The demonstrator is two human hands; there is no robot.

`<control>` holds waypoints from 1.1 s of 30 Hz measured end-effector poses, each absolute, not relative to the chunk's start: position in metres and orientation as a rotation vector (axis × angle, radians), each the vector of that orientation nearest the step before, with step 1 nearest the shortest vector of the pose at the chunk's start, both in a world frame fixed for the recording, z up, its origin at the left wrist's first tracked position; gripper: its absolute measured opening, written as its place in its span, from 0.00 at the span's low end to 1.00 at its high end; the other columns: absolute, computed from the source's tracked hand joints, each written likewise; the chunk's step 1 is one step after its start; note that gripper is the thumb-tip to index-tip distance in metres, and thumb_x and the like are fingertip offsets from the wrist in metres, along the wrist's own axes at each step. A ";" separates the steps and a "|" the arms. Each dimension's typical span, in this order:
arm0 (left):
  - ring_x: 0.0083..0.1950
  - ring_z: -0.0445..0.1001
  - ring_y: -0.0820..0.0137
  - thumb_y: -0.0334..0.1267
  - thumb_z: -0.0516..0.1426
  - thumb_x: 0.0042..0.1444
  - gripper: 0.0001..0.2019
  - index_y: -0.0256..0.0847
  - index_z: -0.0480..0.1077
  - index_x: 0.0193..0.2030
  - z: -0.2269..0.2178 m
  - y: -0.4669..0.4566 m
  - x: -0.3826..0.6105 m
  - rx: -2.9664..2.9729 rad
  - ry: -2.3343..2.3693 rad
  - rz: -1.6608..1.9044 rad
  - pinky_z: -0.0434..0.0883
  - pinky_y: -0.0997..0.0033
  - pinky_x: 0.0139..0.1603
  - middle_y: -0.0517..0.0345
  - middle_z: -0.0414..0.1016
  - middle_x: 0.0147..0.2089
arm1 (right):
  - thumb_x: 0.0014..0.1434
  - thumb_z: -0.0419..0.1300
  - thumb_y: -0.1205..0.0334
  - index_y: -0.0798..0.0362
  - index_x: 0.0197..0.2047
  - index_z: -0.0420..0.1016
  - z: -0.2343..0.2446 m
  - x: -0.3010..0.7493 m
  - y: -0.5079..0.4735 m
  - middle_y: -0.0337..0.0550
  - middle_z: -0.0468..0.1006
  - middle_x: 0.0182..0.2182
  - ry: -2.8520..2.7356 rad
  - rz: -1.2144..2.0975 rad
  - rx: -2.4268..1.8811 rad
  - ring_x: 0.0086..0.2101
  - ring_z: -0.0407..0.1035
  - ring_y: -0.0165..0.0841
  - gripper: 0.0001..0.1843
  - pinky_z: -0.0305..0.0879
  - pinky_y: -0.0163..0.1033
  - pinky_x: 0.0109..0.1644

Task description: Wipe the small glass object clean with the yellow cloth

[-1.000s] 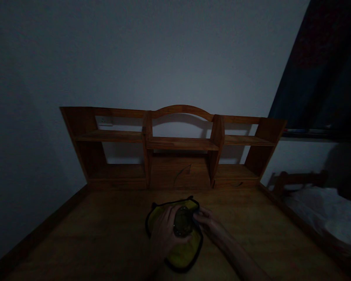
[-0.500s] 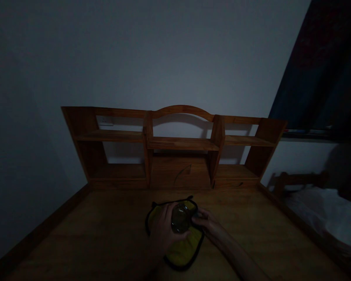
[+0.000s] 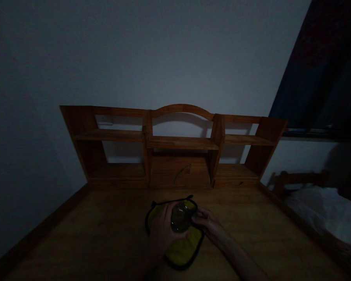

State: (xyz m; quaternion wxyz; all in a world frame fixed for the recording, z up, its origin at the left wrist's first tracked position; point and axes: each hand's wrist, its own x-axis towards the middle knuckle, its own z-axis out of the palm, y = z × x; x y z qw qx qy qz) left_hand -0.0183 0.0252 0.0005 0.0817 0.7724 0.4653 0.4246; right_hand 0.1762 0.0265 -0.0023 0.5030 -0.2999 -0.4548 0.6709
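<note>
While left hand (image 3: pixel 163 231) clasps glass jar (image 3: pixel 179 218) over yellow cloth (image 3: pixel 183 250), right hand (image 3: pixel 207 225) adjoins, grip unclear.

A cloth (image 3: pixel 183 249) lies mid-bench (image 3: pixel 105 234), with a jar (image 3: pixel 179 218) over it. The left hand (image 3: pixel 162 230) wraps the jar from 9 o'clock and the right hand (image 3: pixel 207 224) is at its 3 o'clock. A shelf (image 3: pixel 181 143) stands behind at 12 o'clock. A bed (image 3: pixel 324 210) lies beyond the bench at 3 o'clock.

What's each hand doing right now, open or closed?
Left hand: closed around a small glass, above the yellow cloth.
Right hand: touching the small glass's side; its grip cannot be told.
</note>
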 end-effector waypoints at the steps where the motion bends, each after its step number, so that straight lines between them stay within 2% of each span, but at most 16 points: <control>1: 0.52 0.70 0.55 0.45 0.67 0.33 0.40 0.43 0.58 0.55 0.000 0.025 -0.018 2.309 1.387 1.270 0.68 0.56 0.51 0.50 0.68 0.51 | 0.45 0.68 0.66 0.54 0.47 0.74 -0.002 0.176 0.026 0.46 0.78 0.44 -1.105 1.617 -0.724 0.47 0.71 0.42 0.23 0.59 0.49 0.56; 33: 0.53 0.69 0.56 0.47 0.67 0.33 0.41 0.43 0.58 0.56 0.000 0.026 -0.019 2.349 1.370 1.248 0.68 0.58 0.52 0.49 0.68 0.52 | 0.49 0.67 0.65 0.55 0.47 0.74 0.006 0.174 0.023 0.48 0.78 0.44 -1.108 1.632 -0.688 0.47 0.70 0.41 0.20 0.59 0.46 0.56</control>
